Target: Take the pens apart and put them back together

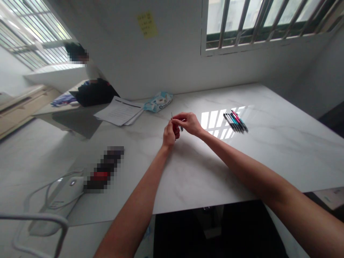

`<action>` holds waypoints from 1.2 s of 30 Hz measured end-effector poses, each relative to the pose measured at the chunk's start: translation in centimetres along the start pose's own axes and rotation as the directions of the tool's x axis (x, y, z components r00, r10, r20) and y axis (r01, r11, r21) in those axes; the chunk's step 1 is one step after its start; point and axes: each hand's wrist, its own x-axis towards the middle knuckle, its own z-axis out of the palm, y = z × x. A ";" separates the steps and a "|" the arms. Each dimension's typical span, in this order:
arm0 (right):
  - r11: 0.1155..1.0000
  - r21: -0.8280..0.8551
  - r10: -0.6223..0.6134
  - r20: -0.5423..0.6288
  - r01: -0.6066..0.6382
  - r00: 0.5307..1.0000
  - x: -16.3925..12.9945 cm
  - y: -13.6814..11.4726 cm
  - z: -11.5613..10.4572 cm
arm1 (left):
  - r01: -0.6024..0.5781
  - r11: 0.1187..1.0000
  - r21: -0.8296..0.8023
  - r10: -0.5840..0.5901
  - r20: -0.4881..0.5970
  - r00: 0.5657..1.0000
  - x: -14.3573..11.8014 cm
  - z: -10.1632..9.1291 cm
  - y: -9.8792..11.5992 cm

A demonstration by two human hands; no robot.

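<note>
Above the middle of the table, my left hand [169, 134] is closed around a slim pen [172, 115], whose thin end points upward out of the fist. My fingers cover most of it. My right hand [189, 123] meets the left one from the right, its thumb and forefinger pinched together at the upper part of the pen. A small dark piece [182, 128] shows just below the right fingers; whether it belongs to the pen I cannot tell. To the right, several pens [235, 121] with white, teal, red and dark barrels lie side by side on the white marbled table [209, 172].
Behind my hands lie a blue-and-white soft packet [159, 101] and printed papers [119, 111]. At the left are a pale device [60, 200] with a cable and a blurred dark phone-shaped item [103, 172]. Another person [92, 70] sits at the far left. A yellow note [147, 24] is on the wall.
</note>
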 end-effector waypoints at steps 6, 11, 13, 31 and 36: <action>0.974 0.216 0.059 0.071 -0.073 0.996 0.3 -0.2 -0.2 | -0.012 1.000 -0.025 0.013 0.028 1.000 0.1 -0.1 -0.3; 0.956 0.292 0.067 -0.133 -0.026 0.989 1.3 -0.7 -1.6 | -0.063 0.997 0.047 0.062 0.025 0.998 0.1 -0.4 0.3; 0.969 0.248 0.067 -0.168 -0.024 0.983 0.8 -0.7 -2.2 | -0.100 0.994 0.052 0.100 -0.009 0.995 0.0 -0.5 0.7; 0.968 -0.245 0.020 -0.116 -0.048 0.993 -5.1 0.3 -2.7 | -0.081 0.993 0.081 0.095 -0.191 0.977 0.7 -2.0 1.2; 0.912 -0.370 0.103 -0.208 -0.176 0.973 -5.0 2.0 -3.5 | -0.062 0.896 0.441 0.133 -0.132 0.982 1.1 -3.1 0.4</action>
